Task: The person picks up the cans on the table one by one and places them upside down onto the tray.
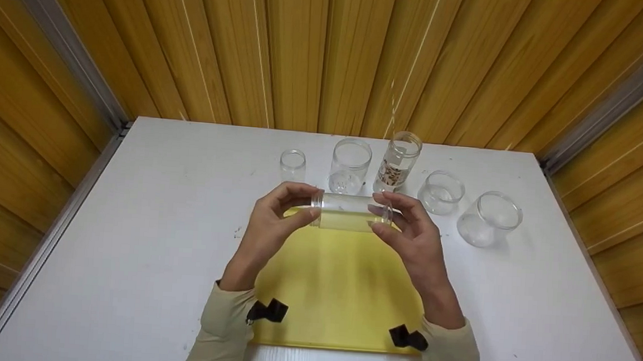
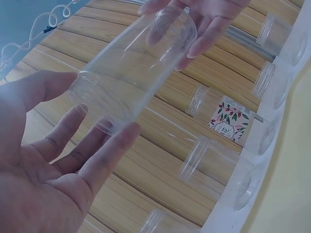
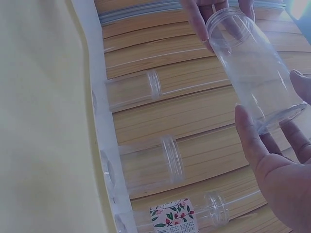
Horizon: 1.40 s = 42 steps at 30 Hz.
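Note:
A clear, straight-sided jar [image 1: 347,213] lies sideways in the air between both hands, above a yellow mat [image 1: 342,293]. My left hand [image 1: 271,219] grips its threaded mouth end between thumb and fingers. At the base end, my right hand [image 1: 413,233] holds it the same way. In the left wrist view the jar [image 2: 138,63] looks see-through, with no lid on its mouth. The right wrist view shows the fingers of the right hand [image 3: 282,165] around the base.
Behind the hands stand a small jar [image 1: 293,165], a wider jar [image 1: 350,165] and a tall jar with a floral label [image 1: 398,163]. Two low wide jars [image 1: 441,192] [image 1: 489,218] are at the right on the white table [image 1: 157,220]. Wood-look panels [image 1: 296,50] close off the back and sides.

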Available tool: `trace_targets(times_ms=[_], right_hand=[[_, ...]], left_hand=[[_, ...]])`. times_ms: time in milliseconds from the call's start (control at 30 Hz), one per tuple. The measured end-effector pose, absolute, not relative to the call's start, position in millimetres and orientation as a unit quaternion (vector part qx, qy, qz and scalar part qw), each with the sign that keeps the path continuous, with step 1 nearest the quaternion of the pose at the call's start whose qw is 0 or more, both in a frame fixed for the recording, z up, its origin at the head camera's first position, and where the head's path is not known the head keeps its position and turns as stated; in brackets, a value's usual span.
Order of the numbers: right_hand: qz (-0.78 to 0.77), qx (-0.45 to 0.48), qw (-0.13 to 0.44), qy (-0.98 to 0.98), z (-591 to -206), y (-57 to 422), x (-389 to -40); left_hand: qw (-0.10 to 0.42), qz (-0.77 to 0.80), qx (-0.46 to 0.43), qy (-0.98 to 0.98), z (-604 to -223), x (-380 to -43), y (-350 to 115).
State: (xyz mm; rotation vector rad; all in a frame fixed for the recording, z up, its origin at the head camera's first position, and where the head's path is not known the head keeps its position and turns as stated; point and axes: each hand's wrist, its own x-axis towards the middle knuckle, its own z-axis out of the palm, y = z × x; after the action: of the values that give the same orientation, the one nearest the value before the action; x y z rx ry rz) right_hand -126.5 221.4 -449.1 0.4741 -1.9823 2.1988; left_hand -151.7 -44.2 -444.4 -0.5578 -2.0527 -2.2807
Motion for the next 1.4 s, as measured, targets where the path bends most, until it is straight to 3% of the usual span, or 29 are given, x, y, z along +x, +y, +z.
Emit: trace_targets(times_ms=[833, 1400], right_hand=[[0.719, 0.157, 0.051, -0.676, -444, 234, -121], [0.599, 0.219, 0.131, -0.759, -432, 230, -112]], left_hand=[[0.002, -0.735, -0.178, -0.654, -444, -155, -43], [0.021, -0.733, -0.147, -0.664, -445, -156, -61]])
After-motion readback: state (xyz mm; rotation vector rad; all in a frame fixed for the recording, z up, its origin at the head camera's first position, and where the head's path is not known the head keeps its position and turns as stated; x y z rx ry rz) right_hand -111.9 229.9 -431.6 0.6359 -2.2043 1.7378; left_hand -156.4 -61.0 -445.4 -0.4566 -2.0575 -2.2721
